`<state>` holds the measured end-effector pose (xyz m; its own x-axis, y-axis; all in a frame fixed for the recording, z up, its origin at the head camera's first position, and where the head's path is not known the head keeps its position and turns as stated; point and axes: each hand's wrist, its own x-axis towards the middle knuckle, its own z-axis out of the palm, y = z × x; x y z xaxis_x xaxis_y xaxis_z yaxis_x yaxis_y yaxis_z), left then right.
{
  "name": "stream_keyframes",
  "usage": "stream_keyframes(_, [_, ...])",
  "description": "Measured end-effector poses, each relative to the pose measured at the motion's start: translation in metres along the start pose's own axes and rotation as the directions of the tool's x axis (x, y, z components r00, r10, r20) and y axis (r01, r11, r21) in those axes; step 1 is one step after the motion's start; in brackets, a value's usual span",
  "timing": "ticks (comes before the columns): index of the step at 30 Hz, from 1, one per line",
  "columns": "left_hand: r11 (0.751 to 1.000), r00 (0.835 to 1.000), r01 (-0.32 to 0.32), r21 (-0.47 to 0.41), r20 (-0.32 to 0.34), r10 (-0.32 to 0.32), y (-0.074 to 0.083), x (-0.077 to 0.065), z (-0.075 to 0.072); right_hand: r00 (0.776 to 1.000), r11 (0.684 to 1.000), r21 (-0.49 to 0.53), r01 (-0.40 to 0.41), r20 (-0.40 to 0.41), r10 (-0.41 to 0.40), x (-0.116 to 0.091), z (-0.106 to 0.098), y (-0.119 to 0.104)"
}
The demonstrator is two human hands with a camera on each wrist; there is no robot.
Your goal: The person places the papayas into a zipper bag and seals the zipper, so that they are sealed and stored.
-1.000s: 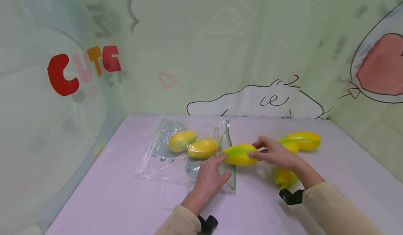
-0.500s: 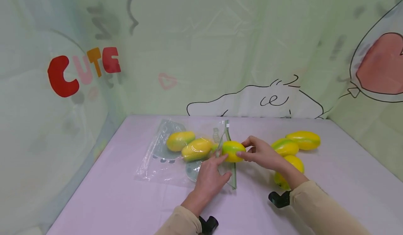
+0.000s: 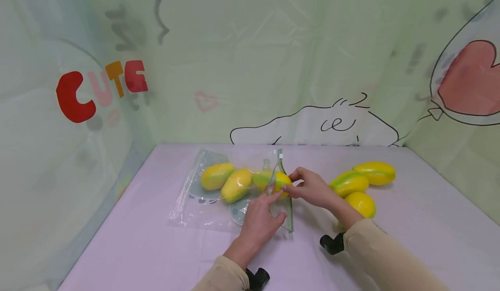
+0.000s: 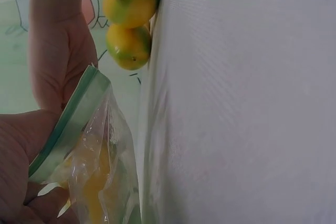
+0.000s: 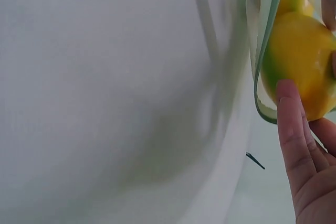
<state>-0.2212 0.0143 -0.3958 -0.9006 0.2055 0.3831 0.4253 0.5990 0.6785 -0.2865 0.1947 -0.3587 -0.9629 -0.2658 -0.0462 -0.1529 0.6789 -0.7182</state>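
Observation:
A clear zip bag (image 3: 183, 213) with a green-edged mouth lies flat, its opening facing right. Two yellow-green mangoes, a rear one (image 3: 217, 176) and a nearer one (image 3: 237, 187), sit inside it. My right hand (image 3: 312, 190) holds a third mango (image 3: 282, 181) by its right end between thumb and fingers; most of this fruit is past the bag's mouth. In the right wrist view my fingertips press on its yellow side (image 5: 302, 51), framed by the green rim (image 5: 270, 30). My left hand (image 3: 258, 221) grips the bag's near edge at the mouth, its fingers partly behind plastic.
Right of the hands three more mangoes lie together: one at the back (image 3: 374, 173), one in the middle (image 3: 347, 183) and one in front (image 3: 360, 204), partly behind the right forearm. A printed curtain (image 3: 250, 65) rises behind the lilac tabletop (image 3: 148, 247).
My right hand has moved left, pushing the mango from the bag's mouth mostly inside. The two mangoes inside have shifted left, the nearer one turning. My left hand has stayed at the mouth.

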Motion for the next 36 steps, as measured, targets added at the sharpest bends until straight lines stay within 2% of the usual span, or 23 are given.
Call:
stream_keyframes(6, [1.000,1.000,-0.012,-0.015,0.006,0.012,-0.001,0.000,-0.001,1.000,1.000,-0.001,0.017,-0.009,-0.017,0.006,0.002,-0.005])
stream_keyframes(20, [1.000,0.999,-0.029,0.002,0.013,0.029,0.000,0.001,-0.002,0.993,0.991,-0.084,0.100,0.072,-0.094,0.012,-0.003,-0.019])
stream_keyframes(27, [0.998,0.999,-0.048,0.031,-0.005,0.048,0.001,0.001,-0.002,0.987,0.992,-0.033,0.124,0.108,-0.119,0.012,-0.002,-0.025])
stream_keyframes(30, [0.998,0.999,-0.052,0.024,-0.005,0.052,0.001,0.001,-0.002,0.985,0.992,0.006,0.123,0.125,-0.123,0.012,-0.001,-0.025])
stream_keyframes(36, [0.997,0.996,-0.082,0.008,-0.028,0.082,0.001,0.001,-0.002,0.972,0.987,0.019,0.161,0.168,-0.162,0.012,0.008,-0.024])
